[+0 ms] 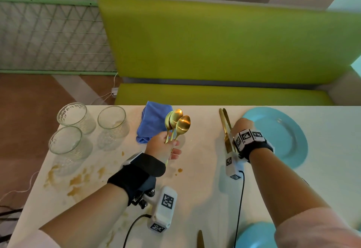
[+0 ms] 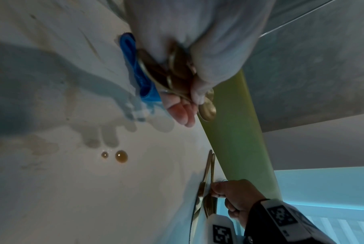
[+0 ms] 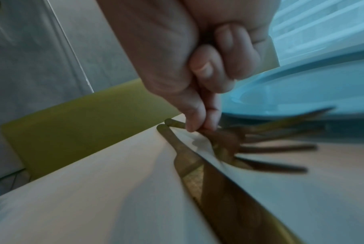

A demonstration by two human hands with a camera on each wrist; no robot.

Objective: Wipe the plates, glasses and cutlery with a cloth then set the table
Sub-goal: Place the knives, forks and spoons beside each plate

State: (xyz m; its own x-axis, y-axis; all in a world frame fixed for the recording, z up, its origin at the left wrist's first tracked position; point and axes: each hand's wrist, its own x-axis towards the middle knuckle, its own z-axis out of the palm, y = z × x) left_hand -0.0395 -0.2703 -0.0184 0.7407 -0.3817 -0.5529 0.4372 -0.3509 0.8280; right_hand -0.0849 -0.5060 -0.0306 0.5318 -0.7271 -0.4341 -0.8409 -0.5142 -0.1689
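Observation:
My left hand grips three gold spoons by their handles, bowls up, above the white table; the left wrist view shows the spoons in the curled fingers. A crumpled blue cloth lies just behind them. My right hand is down at the table, left of a light blue plate. In the right wrist view its thumb and finger pinch a blurred gold fork. Two gold knives lie beside it.
Three empty glasses stand at the table's far left. Brown spills stain the left front, and a drop lies mid-table. A second blue plate and a gold knife tip sit at the near edge. A green bench runs behind.

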